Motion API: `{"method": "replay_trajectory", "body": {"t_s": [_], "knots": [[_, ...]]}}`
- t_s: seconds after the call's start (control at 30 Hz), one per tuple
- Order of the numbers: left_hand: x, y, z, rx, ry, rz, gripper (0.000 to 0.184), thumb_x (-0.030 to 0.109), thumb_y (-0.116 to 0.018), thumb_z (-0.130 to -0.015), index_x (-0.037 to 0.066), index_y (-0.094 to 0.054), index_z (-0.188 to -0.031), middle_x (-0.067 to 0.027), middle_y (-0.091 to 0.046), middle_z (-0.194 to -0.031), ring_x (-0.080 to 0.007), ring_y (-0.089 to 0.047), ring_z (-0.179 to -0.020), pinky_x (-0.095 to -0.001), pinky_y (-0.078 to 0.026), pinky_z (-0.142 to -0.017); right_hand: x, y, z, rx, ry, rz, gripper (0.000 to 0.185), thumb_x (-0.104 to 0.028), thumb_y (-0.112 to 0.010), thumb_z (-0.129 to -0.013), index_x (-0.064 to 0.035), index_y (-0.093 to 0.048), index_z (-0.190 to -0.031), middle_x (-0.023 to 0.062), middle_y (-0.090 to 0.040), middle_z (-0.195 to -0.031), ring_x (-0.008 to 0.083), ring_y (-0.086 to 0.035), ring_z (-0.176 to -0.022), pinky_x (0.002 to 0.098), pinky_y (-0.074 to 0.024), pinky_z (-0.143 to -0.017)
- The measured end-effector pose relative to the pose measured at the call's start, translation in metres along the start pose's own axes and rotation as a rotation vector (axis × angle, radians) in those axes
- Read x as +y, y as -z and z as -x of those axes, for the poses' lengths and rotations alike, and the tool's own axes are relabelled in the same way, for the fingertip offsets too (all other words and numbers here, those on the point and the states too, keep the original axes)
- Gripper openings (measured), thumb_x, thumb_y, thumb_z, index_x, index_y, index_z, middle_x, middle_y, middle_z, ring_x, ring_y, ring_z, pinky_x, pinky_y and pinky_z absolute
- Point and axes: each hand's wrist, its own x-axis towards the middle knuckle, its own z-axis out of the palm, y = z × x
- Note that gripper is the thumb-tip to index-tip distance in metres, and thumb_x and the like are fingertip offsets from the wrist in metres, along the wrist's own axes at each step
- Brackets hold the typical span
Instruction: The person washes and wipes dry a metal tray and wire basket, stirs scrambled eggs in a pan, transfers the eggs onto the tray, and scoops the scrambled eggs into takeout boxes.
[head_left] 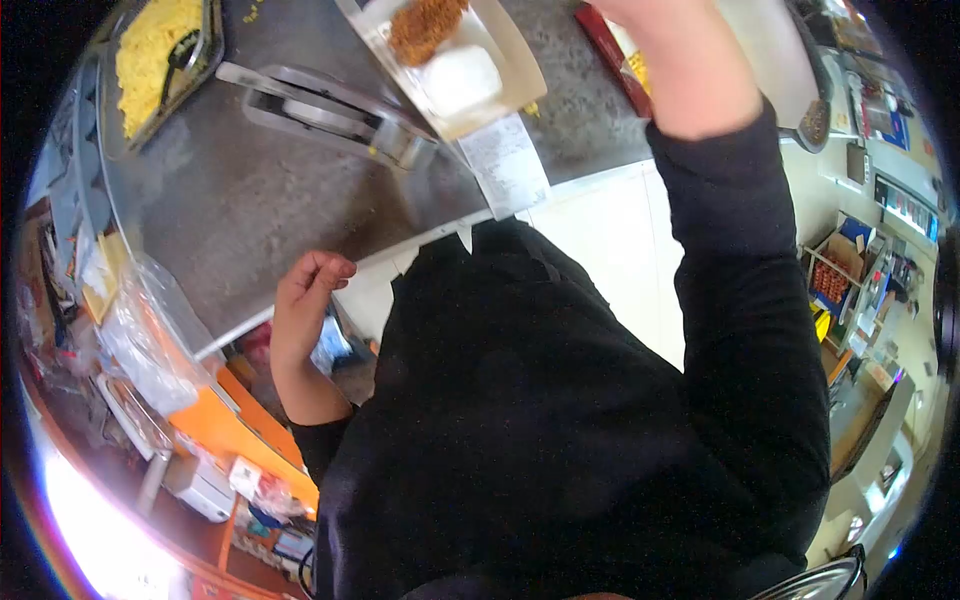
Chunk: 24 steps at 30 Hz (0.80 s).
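My left hand [312, 285] hovers by the counter's front edge, its fingers curled in with nothing visible in them. Only the base of my right hand [645, 10] shows at the top edge; its fingers are out of frame. Under that arm lies a red-sided box [612, 60] with yellow food in it. Left of it, an open cardboard takeaway box [520, 60] holds a piece of fried breaded food [425, 30] and a white mound [462, 80] that looks like rice. A printed receipt [508, 165] lies against the box's near side.
On the grey counter [250, 210], a long metal utensil in a narrow metal holder [320, 112] sits left of the takeaway box. A tray of yellow food [155, 60] with a black spoon [180, 55] stands far left. Plastic bags [160, 330] hang at the left.
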Motion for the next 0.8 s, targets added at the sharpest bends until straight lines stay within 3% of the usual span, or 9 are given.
{"method": "replay_trajectory", "body": {"t_s": [0.07, 0.23, 0.33, 0.43, 0.57, 0.67, 0.77, 0.8], "knots": [[0.007, -0.021, -0.006, -0.025, 0.092, -0.023, 0.012, 0.013, -0.055, -0.090, 0.003, -0.059, -0.086, -0.0005, -0.062, -0.084, -0.0079, -0.052, -0.080, -0.0233, -0.042, -0.074, -0.004, 0.029, 0.036, -0.052, -0.150, 0.047, 0.026, -0.024, -0.054, -0.089, -0.0027, -0.067, -0.092, 0.0145, -0.067, -0.090, 0.0225, -0.063, -0.088, 0.0320, -0.0475, -0.076], [0.013, -0.073, -0.024, -0.152, 0.126, -0.135, 0.015, 0.016, -0.059, -0.088, 0.002, -0.060, -0.084, -0.0004, -0.061, -0.078, -0.0067, -0.052, -0.075, -0.0211, -0.041, -0.070, 0.053, 0.030, 0.133, -0.019, -0.581, 0.011, 0.034, -0.036, -0.053, -0.092, -0.0039, -0.063, -0.091, 0.0073, -0.062, -0.085, 0.0151, -0.056, -0.075, 0.0269, -0.0426, -0.069], [0.007, -0.095, -0.029, -0.231, 0.262, -0.099, 0.022, 0.022, -0.060, -0.088, 0.001, -0.061, -0.080, -0.0022, -0.061, -0.074, -0.0085, -0.055, -0.072, -0.0225, -0.043, -0.070, 0.078, 0.026, 0.177, -0.131, -0.485, -0.563, 0.043, -0.040, -0.049, -0.093, -0.0012, -0.062, -0.079, 0.0063, -0.060, -0.068, 0.0143, -0.057, -0.068, 0.0278, -0.0448, -0.065], [0.011, -0.112, -0.029, -0.299, 0.465, -0.111, 0.028, 0.027, -0.059, -0.088, 0.000, -0.061, -0.081, -0.0041, -0.062, -0.074, -0.0109, -0.058, -0.072, -0.0236, -0.044, -0.069, 0.071, 0.016, 0.205, -0.245, -0.744, -0.708, 0.037, -0.030, -0.048, -0.096, -0.0044, -0.052, -0.070, -0.0013, -0.048, -0.061, 0.0048, -0.046, -0.063, 0.0210, -0.0387, -0.060], [-0.063, -0.126, -0.029, -0.210, 0.614, 0.002, 0.040, 0.040, -0.053, -0.091, 0.000, -0.060, -0.094, -0.0073, -0.063, -0.079, -0.0155, -0.060, -0.074, -0.0280, -0.047, -0.067, 0.078, 0.008, 0.225, -0.330, -0.810, -0.679, 0.038, -0.030, -0.043, -0.098, -0.0053, -0.046, -0.069, -0.0012, -0.043, -0.062, 0.0073, -0.045, -0.061, 0.0220, -0.0385, -0.060], [-0.135, -0.139, -0.023, -0.105, 0.686, -0.267, 0.045, 0.041, -0.046, -0.092, 0.003, -0.052, -0.115, -0.0108, -0.059, -0.106, -0.0184, -0.056, -0.096, -0.0302, -0.043, -0.081, 0.083, 0.012, 0.224, -0.318, -0.788, -0.674, 0.038, -0.029, -0.042, -0.098, -0.0059, -0.044, -0.069, -0.0010, -0.042, -0.063, 0.0081, -0.044, -0.061, 0.0224, -0.0385, -0.060], [-0.139, -0.162, 0.000, -0.053, 0.859, 0.137, 0.088, 0.066, -0.048, -0.081, 0.005, -0.027, -0.140, -0.0200, -0.042, -0.134, -0.0317, -0.045, -0.119, -0.0440, -0.041, -0.093, 0.092, 0.016, 0.220, -0.273, -0.729, -0.687, 0.039, -0.029, -0.041, -0.099, -0.0056, -0.043, -0.069, -0.0005, -0.042, -0.063, 0.0091, -0.044, -0.061, 0.0230, -0.0387, -0.060], [-0.163, -0.164, 0.007, -0.066, 0.793, 0.139, 0.094, 0.068, -0.049, -0.079, 0.006, -0.019, -0.143, -0.0193, -0.031, -0.141, -0.0323, -0.033, -0.128, -0.0440, -0.032, -0.100, 0.095, 0.016, 0.220, -0.263, -0.713, -0.696, 0.039, -0.029, -0.040, -0.099, -0.0054, -0.043, -0.069, -0.0004, -0.042, -0.064, 0.0094, -0.044, -0.061, 0.0231, -0.0387, -0.060]]}}
